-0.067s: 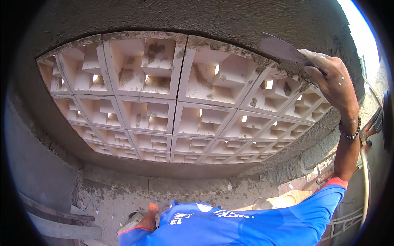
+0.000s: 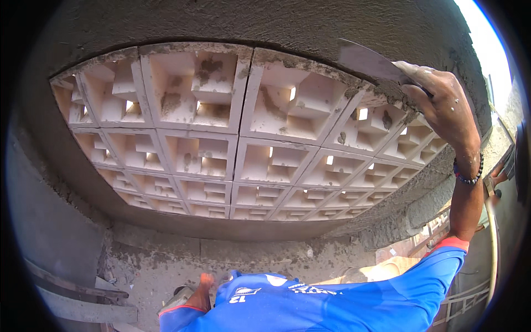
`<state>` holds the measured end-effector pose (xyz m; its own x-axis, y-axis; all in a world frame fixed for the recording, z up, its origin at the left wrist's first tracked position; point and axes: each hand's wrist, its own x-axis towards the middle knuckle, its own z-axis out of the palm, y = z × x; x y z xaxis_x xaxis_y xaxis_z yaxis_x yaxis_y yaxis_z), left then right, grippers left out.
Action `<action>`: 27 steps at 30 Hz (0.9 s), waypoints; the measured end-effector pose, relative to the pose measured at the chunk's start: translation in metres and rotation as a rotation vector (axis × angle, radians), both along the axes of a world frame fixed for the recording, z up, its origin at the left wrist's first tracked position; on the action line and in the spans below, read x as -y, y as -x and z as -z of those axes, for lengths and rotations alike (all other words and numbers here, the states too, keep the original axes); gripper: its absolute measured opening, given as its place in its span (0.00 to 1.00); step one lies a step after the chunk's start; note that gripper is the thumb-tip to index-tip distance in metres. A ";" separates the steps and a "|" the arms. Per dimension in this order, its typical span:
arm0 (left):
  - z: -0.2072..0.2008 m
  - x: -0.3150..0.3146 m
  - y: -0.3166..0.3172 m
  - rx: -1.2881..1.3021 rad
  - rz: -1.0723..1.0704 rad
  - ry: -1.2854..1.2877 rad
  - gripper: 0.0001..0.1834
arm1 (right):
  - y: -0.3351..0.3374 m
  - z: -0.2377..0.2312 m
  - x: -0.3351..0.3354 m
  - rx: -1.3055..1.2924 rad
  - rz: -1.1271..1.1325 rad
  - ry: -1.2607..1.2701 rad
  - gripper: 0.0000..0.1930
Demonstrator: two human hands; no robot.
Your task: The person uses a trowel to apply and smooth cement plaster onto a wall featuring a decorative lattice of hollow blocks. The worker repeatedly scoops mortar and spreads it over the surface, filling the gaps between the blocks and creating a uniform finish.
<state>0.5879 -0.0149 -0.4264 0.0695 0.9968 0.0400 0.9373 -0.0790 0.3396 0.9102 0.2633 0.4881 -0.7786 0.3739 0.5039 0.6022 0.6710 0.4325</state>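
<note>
My right hand (image 2: 442,99), spotted with mortar, is closed around the handle of a plastering trowel (image 2: 366,60). The trowel's thin grey blade lies along the wet plaster (image 2: 310,25), just above the top edge of the pale breeze-block screen (image 2: 241,119). Mortar smears mark the upper blocks. Low beside my blue shirt is my left hand (image 2: 207,280); it is small and its fingers are not clear enough to tell whether they hold anything.
Rough concrete edging (image 2: 406,213) runs along the right of the screen. A pale pole (image 2: 490,249) stands at the far right. Boards (image 2: 83,304) lie at lower left. The floor (image 2: 155,271) is splattered with mortar. Part of another person (image 2: 500,177) shows at the right edge.
My right hand and the trowel have shifted slightly left and up along the plaster above the blocks. My left hand stays in about the same place.
</note>
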 end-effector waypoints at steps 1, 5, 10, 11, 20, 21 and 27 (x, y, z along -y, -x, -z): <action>-0.003 0.000 0.003 0.082 -0.043 0.087 0.09 | 0.019 0.002 -0.003 0.007 -0.047 0.013 0.16; -0.003 -0.009 0.014 0.430 -0.184 0.328 0.09 | 0.069 -0.004 -0.012 0.065 -0.102 0.009 0.17; 0.009 0.002 0.003 0.233 -0.096 -0.066 0.07 | 0.104 -0.021 -0.025 0.085 -0.038 0.118 0.18; 0.010 0.007 0.001 0.104 -0.084 -0.247 0.07 | 0.098 -0.020 -0.035 0.073 -0.092 0.115 0.18; 0.001 0.037 -0.012 0.288 -0.221 0.362 0.05 | 0.069 -0.033 -0.071 0.173 -0.151 -0.003 0.18; 0.003 0.039 -0.019 0.279 -0.244 0.285 0.05 | 0.066 -0.038 -0.069 0.185 -0.168 -0.021 0.19; 0.002 0.027 -0.012 -0.095 -0.058 0.043 0.06 | 0.044 -0.048 -0.060 0.109 -0.088 0.168 0.18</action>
